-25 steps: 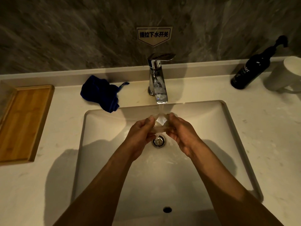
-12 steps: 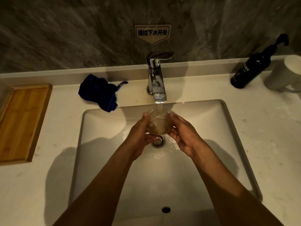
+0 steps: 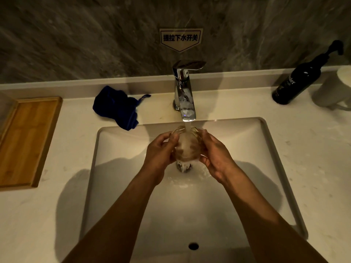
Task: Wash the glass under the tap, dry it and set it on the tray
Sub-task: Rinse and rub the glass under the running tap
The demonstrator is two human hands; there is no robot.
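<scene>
A clear ribbed glass [image 3: 187, 146] sits upright between both my hands, directly under the chrome tap [image 3: 185, 92]. Water runs from the spout into its mouth and foams inside. My left hand [image 3: 161, 150] grips the glass's left side and my right hand [image 3: 213, 154] grips its right side, over the drain of the white sink [image 3: 117, 186]. A dark blue cloth [image 3: 115, 108] lies bunched on the counter left of the tap. The wooden tray [image 3: 26, 141] rests on the counter at the far left with nothing on it.
A black pump bottle [image 3: 300, 80] stands at the back right, with a white mug [image 3: 336, 90] beside it at the frame edge. Behind the tap rises a grey stone wall with a small sign [image 3: 180, 38]. The pale counter [image 3: 313, 158] surrounds the sink.
The glass has turned from tilted to upright between my hands and risen closer to the spout. Water now pours into it and fills it with foam.
</scene>
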